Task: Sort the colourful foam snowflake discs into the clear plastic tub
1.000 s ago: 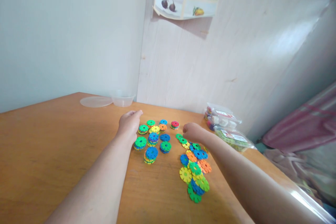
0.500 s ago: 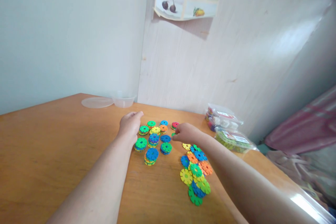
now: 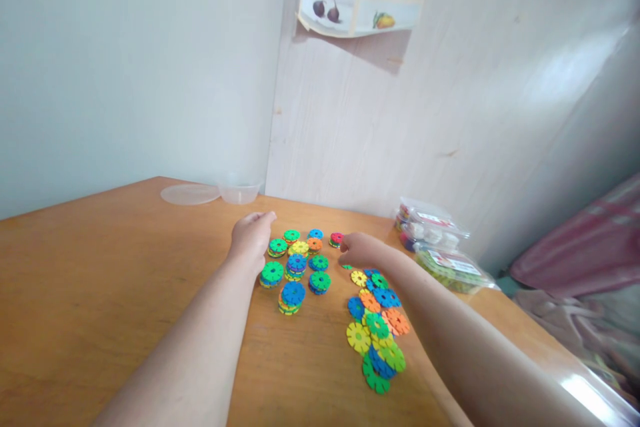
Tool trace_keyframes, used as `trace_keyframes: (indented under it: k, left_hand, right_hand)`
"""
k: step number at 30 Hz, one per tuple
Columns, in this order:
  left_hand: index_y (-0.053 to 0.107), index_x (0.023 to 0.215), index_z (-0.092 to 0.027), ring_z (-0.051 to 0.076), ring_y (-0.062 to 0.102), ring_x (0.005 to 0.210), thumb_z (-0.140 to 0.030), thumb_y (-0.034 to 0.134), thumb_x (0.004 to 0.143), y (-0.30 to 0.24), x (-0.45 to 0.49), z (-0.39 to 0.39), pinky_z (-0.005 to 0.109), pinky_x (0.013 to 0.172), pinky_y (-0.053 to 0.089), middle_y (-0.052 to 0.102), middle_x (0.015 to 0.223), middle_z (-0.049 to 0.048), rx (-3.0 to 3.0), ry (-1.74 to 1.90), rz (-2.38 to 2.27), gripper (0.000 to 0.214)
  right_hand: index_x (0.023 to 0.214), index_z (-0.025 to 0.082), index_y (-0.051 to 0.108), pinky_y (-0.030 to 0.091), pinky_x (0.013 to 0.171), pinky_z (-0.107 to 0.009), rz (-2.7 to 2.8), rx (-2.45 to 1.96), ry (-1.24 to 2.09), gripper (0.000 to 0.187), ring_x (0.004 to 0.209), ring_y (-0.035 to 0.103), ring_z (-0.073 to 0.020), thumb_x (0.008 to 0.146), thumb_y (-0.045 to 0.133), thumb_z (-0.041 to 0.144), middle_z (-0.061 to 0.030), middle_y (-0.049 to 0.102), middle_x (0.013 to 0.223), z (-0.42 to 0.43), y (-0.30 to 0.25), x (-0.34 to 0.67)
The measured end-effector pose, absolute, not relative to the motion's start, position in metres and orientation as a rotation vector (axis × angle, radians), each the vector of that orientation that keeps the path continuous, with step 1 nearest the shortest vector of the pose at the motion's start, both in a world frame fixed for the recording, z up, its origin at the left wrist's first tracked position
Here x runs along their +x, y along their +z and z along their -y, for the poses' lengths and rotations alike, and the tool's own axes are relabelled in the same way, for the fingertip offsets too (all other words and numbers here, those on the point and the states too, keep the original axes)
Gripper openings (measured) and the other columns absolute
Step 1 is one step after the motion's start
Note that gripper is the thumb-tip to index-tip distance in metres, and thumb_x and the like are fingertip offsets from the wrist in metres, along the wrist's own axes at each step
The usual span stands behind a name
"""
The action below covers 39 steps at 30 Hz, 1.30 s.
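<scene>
My left hand [image 3: 250, 240] rests on its edge just left of the stacked discs, its fingers curled together; whatever they may hold is hidden. Beside its wrist stands a stack with a green notched disc [image 3: 273, 272] on top. My right hand [image 3: 363, 250] is closed with its fingers bent down, right of the stacks; I cannot make out anything in them. Just below its fingertips lies a green disc [image 3: 347, 267], partly hidden. A red-topped stack [image 3: 337, 239] is close behind these fingers. Left of them is a green-topped stack [image 3: 319, 262], near a blue-topped stack [image 3: 292, 293].
Loose notched discs [image 3: 377, 325] in several colours lie in a heap under my right forearm. Clear plastic boxes [image 3: 450, 267] stand at the right. A clear tub [image 3: 240, 193] and a round lid [image 3: 190, 194] sit at the back left of the wooden table [image 3: 125, 267].
A green disc now lies on the stack that was blue on top. My right hand has moved a little right, away from that stack. The left hand keeps its place by the stacks.
</scene>
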<state>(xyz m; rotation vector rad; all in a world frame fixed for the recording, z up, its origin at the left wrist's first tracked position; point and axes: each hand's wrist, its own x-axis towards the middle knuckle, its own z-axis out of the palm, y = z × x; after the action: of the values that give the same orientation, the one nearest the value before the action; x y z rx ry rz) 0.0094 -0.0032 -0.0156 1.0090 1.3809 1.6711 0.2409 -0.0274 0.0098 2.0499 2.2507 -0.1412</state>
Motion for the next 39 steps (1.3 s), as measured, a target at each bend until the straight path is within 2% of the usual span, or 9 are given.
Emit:
trace_keyframes:
  k: [4, 8, 12, 17, 23, 27, 31, 34, 39]
  left_hand:
    - [0.061, 0.062, -0.017, 0.016, 0.049, 0.067, -0.035, 0.065, 0.062, -0.016, 0.010, 0.004, 0.027, 0.057, 0.034, 0.056, 0.063, -0.0007, 1.014, 1.663, -1.393, 0.018]
    - [0.060, 0.061, -0.017, 0.015, 0.048, 0.066, -0.034, 0.065, 0.061, -0.015, 0.010, 0.004, 0.027, 0.058, 0.034, 0.055, 0.061, -0.0013, 1.015, 1.664, -1.398, 0.018]
    - [0.061, 0.062, -0.017, 0.015, 0.049, 0.067, -0.034, 0.066, 0.062, -0.018, 0.009, 0.002, 0.027, 0.060, 0.035, 0.055, 0.062, -0.0015, 1.030, 1.673, -1.382, 0.017]
    - [0.060, 0.062, -0.018, 0.015, 0.049, 0.066, -0.034, 0.066, 0.062, -0.019, 0.009, 0.001, 0.027, 0.061, 0.036, 0.056, 0.062, -0.0016, 1.023, 1.680, -1.363, 0.018]
    - [0.059, 0.061, -0.018, 0.014, 0.048, 0.064, -0.033, 0.066, 0.062, -0.017, 0.010, 0.003, 0.028, 0.062, 0.037, 0.055, 0.061, -0.0020, 0.992, 1.683, -1.339, 0.017]
    - [0.060, 0.061, -0.018, 0.014, 0.046, 0.063, -0.033, 0.066, 0.062, -0.015, 0.009, 0.005, 0.027, 0.059, 0.035, 0.053, 0.059, -0.0023, 1.004, 1.660, -1.395, 0.016]
    - [0.060, 0.062, -0.017, 0.014, 0.045, 0.063, -0.032, 0.067, 0.063, -0.013, 0.009, 0.006, 0.027, 0.059, 0.034, 0.052, 0.058, -0.0028, 1.005, 1.652, -1.413, 0.016]
    - [0.061, 0.062, -0.017, 0.015, 0.047, 0.064, -0.032, 0.067, 0.063, -0.012, 0.009, 0.006, 0.027, 0.060, 0.035, 0.052, 0.058, -0.0025, 0.993, 1.664, -1.397, 0.016]
    - [0.062, 0.062, -0.017, 0.015, 0.048, 0.066, -0.031, 0.067, 0.063, -0.014, 0.010, 0.006, 0.027, 0.061, 0.036, 0.055, 0.060, -0.0017, 1.008, 1.673, -1.394, 0.016]
  right_hand:
    - [0.097, 0.021, 0.077, 0.045, 0.069, -0.027, -2.200, 2.025, -0.181, 0.036, 0.090, 0.067, -0.0235, 0.067, 0.074, 0.041, -0.0094, 0.074, 0.101, 0.029, 0.007, 0.251]
    - [0.085, 0.017, 0.077, 0.042, 0.060, -0.026, -2.148, 2.065, -0.226, 0.029, 0.079, 0.066, -0.0210, 0.067, 0.074, 0.040, -0.0086, 0.073, 0.088, 0.025, 0.001, 0.252]
    - [0.077, 0.014, 0.074, 0.037, 0.054, -0.025, -2.148, 2.129, -0.277, 0.031, 0.073, 0.064, -0.0192, 0.064, 0.076, 0.042, -0.0076, 0.071, 0.081, 0.024, 0.000, 0.252]
    - [0.073, 0.015, 0.068, 0.035, 0.052, -0.024, -2.228, 2.215, -0.379, 0.024, 0.070, 0.059, -0.0170, 0.060, 0.078, 0.032, -0.0047, 0.068, 0.076, 0.028, 0.000, 0.252]
    - [0.071, 0.016, 0.059, 0.033, 0.048, -0.020, -2.358, 2.357, -0.683, 0.005, 0.053, 0.050, -0.0091, 0.071, 0.064, 0.015, 0.0017, 0.060, 0.060, 0.023, -0.006, 0.250]
    - [0.067, 0.017, 0.052, 0.038, 0.049, -0.019, -2.450, 2.371, -0.959, 0.011, 0.050, 0.049, -0.0078, 0.078, 0.055, 0.017, 0.0024, 0.058, 0.057, 0.020, -0.011, 0.241]
    - [0.070, 0.017, 0.052, 0.040, 0.050, -0.018, -2.486, 2.361, -1.108, 0.009, 0.052, 0.052, -0.0077, 0.078, 0.055, 0.017, 0.0021, 0.059, 0.059, 0.021, -0.018, 0.229]
    - [0.071, 0.017, 0.054, 0.037, 0.049, -0.018, -2.486, 2.378, -1.065, 0.006, 0.052, 0.052, -0.0081, 0.076, 0.056, 0.016, 0.0013, 0.060, 0.061, 0.022, -0.020, 0.228]
    - [0.078, 0.017, 0.058, 0.036, 0.052, -0.018, -2.459, 2.431, -0.753, 0.003, 0.058, 0.053, -0.0089, 0.078, 0.056, 0.015, 0.0002, 0.062, 0.070, 0.024, -0.006, 0.246]
